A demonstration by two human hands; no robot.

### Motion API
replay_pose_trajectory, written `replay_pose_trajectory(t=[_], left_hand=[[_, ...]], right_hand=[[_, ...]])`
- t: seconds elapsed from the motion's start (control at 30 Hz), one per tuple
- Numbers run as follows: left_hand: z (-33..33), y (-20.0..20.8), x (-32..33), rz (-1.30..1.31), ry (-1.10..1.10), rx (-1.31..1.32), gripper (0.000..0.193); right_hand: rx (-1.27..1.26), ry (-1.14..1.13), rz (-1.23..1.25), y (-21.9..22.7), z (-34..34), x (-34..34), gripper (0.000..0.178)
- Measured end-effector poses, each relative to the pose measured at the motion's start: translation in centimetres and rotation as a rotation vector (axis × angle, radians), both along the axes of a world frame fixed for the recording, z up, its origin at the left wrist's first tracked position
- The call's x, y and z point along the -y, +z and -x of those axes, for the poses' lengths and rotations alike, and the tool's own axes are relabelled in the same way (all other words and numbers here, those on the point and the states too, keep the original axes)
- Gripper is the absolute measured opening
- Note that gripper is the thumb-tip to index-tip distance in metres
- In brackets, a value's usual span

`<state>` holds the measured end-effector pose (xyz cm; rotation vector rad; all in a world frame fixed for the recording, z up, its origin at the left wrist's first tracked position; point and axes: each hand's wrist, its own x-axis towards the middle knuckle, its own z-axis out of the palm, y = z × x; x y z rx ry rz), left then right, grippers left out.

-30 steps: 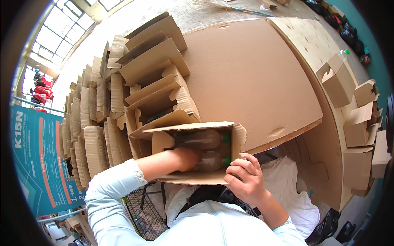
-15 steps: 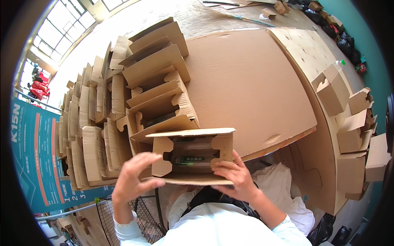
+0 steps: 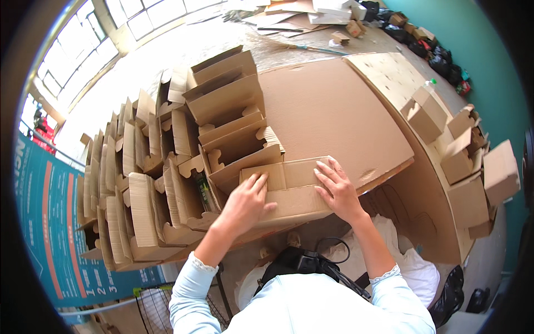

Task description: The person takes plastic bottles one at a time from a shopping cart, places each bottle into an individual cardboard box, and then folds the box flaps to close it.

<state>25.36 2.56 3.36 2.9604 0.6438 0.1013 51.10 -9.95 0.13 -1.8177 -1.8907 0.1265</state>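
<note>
A cardboard box (image 3: 300, 200) lies in front of me at the near edge of the cardboard-covered table, its top panel folded down over the opening. My left hand (image 3: 243, 203) rests on the box's left part, fingers stretched out and thumb apart. On its right end lies my right hand (image 3: 340, 189), fingers spread over the top and edge. The box's contents are hidden. Directly beyond it stands an open cardboard box (image 3: 239, 153) with raised flaps. Left of my left hand, a dark item with a green label (image 3: 202, 189) shows inside another open box.
Rows of open boxes (image 3: 130, 145) crowd the left side. A large cardboard sheet (image 3: 328, 111) covers the table. More boxes (image 3: 470, 195) stand along a wooden board (image 3: 384, 69) at right. A blue banner (image 3: 50, 222) hangs at left; white cloth (image 3: 411, 273) lies below.
The box in front of me was open, showing a green-labelled item; its top is now folded over. Both hands have moved onto its top. The view has shifted slightly.
</note>
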Motion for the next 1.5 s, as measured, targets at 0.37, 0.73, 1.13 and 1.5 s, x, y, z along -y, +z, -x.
replay_pose_trajectory(t=[0.37,0.73,1.13,1.5], left_hand=[[-0.4,1.0,-1.1,0.119,-0.077,-0.107,0.12],[-2.0,0.2,-0.5,0.231,-0.022,0.142,0.116],[-24.5,-2.2,-4.4,0.112,0.458,0.419,0.089],[-30.6,-4.3,-27.6,-0.208,1.068,0.197,0.087]], right_hand=[[0.173,-0.111,0.157,1.4,3.5,3.7,0.085],[0.094,0.081,0.111,1.5,-1.1,2.1,0.1],[0.268,-0.012,-0.094,-0.1,-24.7,-11.6,0.092],[0.19,-0.495,-0.187,0.1,-37.2,-4.6,0.073]])
